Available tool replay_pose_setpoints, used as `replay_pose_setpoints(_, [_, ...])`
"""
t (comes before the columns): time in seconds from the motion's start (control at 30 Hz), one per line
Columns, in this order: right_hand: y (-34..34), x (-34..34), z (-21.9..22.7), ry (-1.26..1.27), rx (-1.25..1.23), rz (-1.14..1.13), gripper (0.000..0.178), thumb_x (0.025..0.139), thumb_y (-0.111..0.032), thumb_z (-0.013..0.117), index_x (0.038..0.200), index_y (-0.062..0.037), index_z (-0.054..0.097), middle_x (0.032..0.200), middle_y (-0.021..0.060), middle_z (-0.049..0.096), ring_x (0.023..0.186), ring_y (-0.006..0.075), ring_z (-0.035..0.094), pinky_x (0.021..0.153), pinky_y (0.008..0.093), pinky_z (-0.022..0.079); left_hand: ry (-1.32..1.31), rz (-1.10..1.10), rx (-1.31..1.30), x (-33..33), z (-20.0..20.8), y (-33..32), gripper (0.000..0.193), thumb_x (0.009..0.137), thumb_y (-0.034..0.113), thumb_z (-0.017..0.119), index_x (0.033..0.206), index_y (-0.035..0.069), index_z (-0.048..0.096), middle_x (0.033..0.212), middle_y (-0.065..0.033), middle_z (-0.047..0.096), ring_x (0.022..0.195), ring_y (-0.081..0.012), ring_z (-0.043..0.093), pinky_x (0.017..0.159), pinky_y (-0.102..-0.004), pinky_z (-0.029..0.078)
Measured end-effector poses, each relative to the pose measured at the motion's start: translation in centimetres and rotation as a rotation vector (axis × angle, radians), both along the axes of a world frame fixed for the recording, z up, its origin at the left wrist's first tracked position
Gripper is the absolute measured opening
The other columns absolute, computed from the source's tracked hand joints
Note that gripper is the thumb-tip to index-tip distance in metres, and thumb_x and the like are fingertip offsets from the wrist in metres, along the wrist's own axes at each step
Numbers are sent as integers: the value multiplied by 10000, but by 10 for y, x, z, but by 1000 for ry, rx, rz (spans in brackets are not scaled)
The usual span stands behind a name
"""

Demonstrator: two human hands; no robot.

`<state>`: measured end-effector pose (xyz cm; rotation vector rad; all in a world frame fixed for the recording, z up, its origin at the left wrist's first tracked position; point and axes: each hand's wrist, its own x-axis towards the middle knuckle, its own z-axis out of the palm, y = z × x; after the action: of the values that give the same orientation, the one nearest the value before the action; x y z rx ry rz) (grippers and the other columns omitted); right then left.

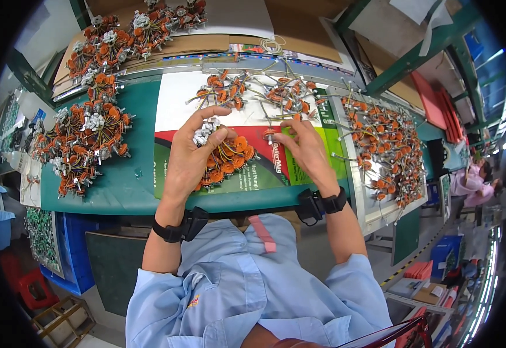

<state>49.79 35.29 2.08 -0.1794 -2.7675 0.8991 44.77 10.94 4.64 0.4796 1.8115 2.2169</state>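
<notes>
My left hand (190,148) is closed round the white connector ends of a bunch of wired orange components (230,159). The orange round parts of that bunch fan out below and to the right of my fingers, over a printed card sheet (276,168). To its right, my right hand (306,148) pinches a single wired orange component (268,134) between thumb and fingertips, with its wires running up and away. Beyond both hands lie loose wired orange components (290,95) on the white part of the sheet.
Bundled components (85,145) are heaped on the green tabletop (143,174) at the left, and more lie on a back shelf (212,43). At the right, a light-framed tray (354,197) holds many loose ones. A person in pink (472,184) is far off to the right.
</notes>
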Motion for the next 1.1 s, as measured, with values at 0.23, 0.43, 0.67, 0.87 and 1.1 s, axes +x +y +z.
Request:
replay_pose_setpoints(0.23, [-13, -6, -4, -7, 76, 43, 393, 824, -284, 737, 1072, -3, 620, 933, 119, 595, 772, 208, 593, 710, 331, 496, 32, -12, 30, -1, -2, 3, 315, 918, 18, 586, 1228, 18, 525, 938, -100, 666, 850, -121, 654, 804, -257, 521])
replay_pose_setpoints(0.43, [-34, 0, 7, 143, -185, 144, 306, 848, -151, 704, 1097, 7, 623, 958, 121, 596, 787, 201, 586, 700, 309, 489, -16, 23, 56, -1, -3, 1, 435, 900, 6, 606, 1302, 31, 443, 985, -126, 682, 829, -123, 656, 778, -257, 528])
replay_pose_setpoints(0.67, [-58, 24, 8, 260, -85, 281, 374, 830, 44, 633, 1188, -64, 635, 1028, 119, 571, 840, 229, 607, 731, 318, 505, 28, 30, -16, -5, -9, -2, 501, 839, 40, 690, 1288, 39, 468, 1089, -73, 637, 874, -124, 657, 963, -339, 446])
replay_pose_setpoints(0.87, [-59, 29, 13, 218, 216, 395, 499, 767, 105, 601, 1227, -87, 617, 1097, 137, 554, 924, 283, 598, 772, 335, 508, 14, -26, -68, -7, -8, -3, 440, 821, 94, 728, 1208, 39, 529, 1156, -52, 591, 1020, -133, 609, 975, -330, 421])
replay_pose_setpoints(1.1, [-83, 8, 62, 379, 194, 439, 489, 833, 47, 603, 1304, -73, 545, 1291, 169, 529, 1119, 337, 558, 938, 391, 461, 99, 1, -68, -4, -10, -7, 488, 785, 57, 737, 1218, 43, 512, 1204, -58, 554, 1110, -160, 536, 973, -312, 418])
